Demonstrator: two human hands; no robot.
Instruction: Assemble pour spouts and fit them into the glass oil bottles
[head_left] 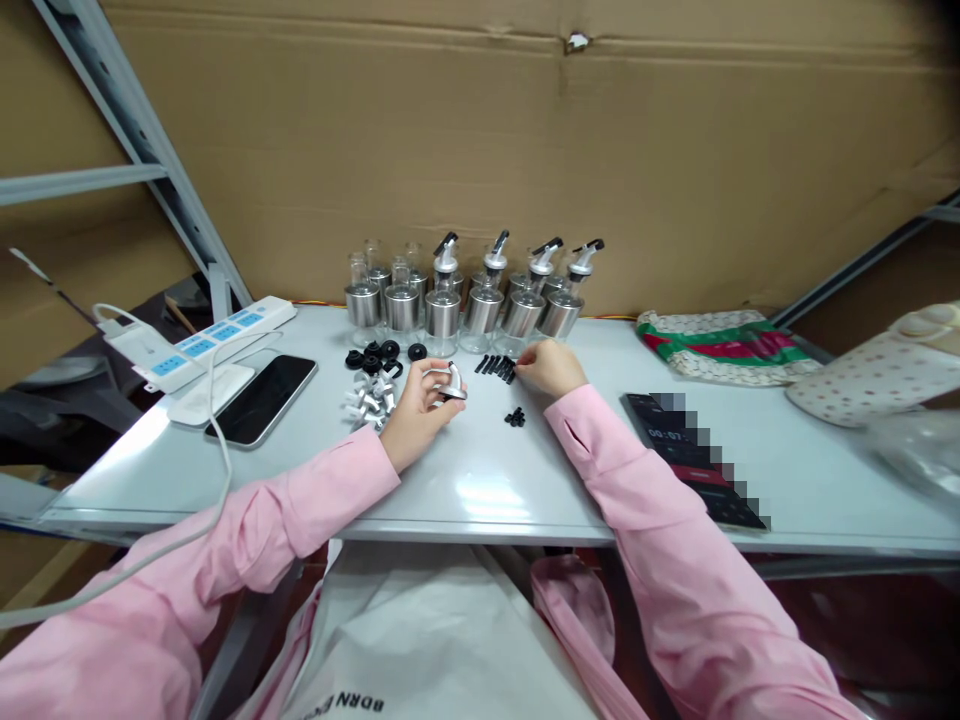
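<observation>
My left hand (424, 412) is closed on a silver spout top (454, 380) with a dark lower rim, held above the table. At the right end of a row of small black levers (495, 366), my right hand (551, 370) has its fingers pressed together; whether they pinch a lever is hidden. Tiny black pieces (515, 417) lie just below that row. Left of my left hand are a pile of silver spout parts (369, 400) and several black round caps (373, 356). Behind stand glass bottles with steel sleeves (442, 315), some topped with silver spouts and black levers.
On the left are a power strip (225, 340), a phone (262, 400) and a white cable (225, 460) crossing over my left sleeve. To the right lie a dark phone (675, 440), a patterned cloth (727, 345) and a dotted bag (870, 375). Cardboard (480, 150) stands behind.
</observation>
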